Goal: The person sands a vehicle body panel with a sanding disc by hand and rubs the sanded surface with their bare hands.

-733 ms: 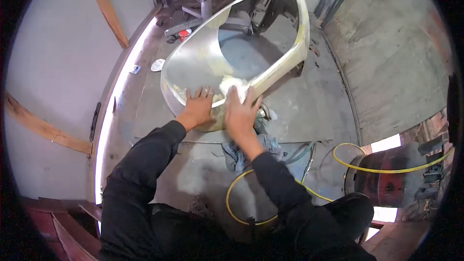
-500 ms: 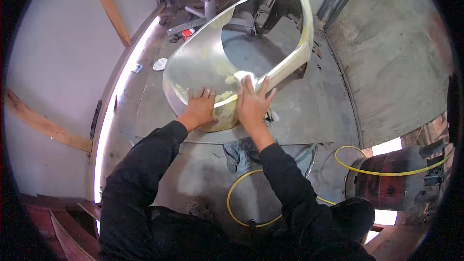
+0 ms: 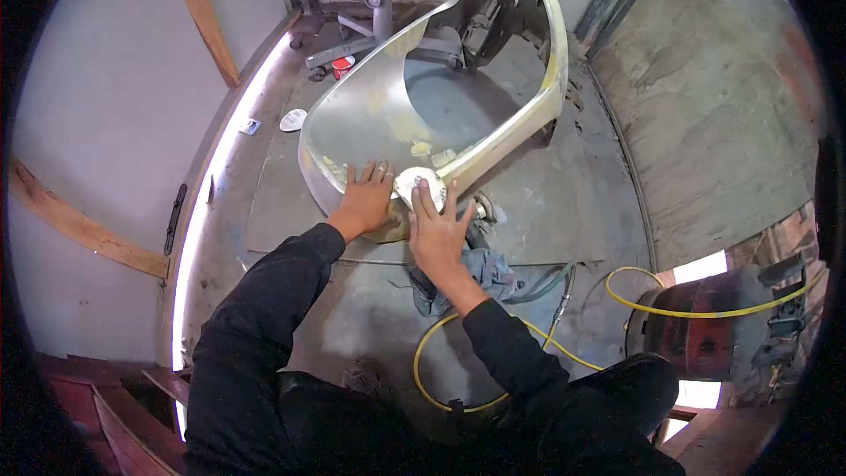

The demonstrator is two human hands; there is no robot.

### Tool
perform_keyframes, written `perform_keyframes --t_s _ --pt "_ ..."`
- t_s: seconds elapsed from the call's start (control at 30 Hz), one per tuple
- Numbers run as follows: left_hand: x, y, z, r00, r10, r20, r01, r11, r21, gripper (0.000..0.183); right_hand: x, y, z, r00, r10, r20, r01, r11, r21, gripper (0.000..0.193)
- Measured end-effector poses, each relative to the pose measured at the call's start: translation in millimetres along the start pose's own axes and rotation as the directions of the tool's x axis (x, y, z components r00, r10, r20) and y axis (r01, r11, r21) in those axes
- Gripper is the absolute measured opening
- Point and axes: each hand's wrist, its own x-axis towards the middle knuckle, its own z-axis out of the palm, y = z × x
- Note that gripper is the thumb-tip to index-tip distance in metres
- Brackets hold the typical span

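A silver car bumper [image 3: 357, 123] with yellowish filler patches stands on the floor, curving from near left to far right. Flat on its near left edge rests my left hand [image 3: 363, 203], fingers outstretched and holding nothing. My right hand [image 3: 436, 234] presses a round white sanding disc [image 3: 418, 183] against the near rim with its fingers. The disc's underside is hidden. Behind it, paler filler marks [image 3: 421, 149] show on the bumper's inner face.
A grey-blue rag [image 3: 485, 273] and a yellow hose [image 3: 421, 370] lie near me. A dark red tank [image 3: 705, 326] sits at the right. Beyond the bumper are a wheeled stand [image 3: 381, 22], a red can [image 3: 342, 64] and a white disc [image 3: 293, 120]. Walls flank both sides.
My right hand has slid left and nearer along the bumper's rim with the white disc, which now shows more fully. My left hand has stayed in place.
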Motion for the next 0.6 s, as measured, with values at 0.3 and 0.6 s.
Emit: perform_keyframes --t_s 0.3,0.6 --pt "-1.8 2.9 -11.6 0.998 -0.026 0.060 0.027 0.999 -0.028 0.103 29.6 10.0 -4.8 0.996 -0.046 -0.072 0.040 0.996 -0.084 0.043" --pt "-1.2 -0.7 -2.9 1.000 -0.001 0.000 0.001 1.000 0.007 0.109 40.2 20.0 -8.6 0.994 -0.044 -0.103 0.029 0.989 -0.146 0.044"
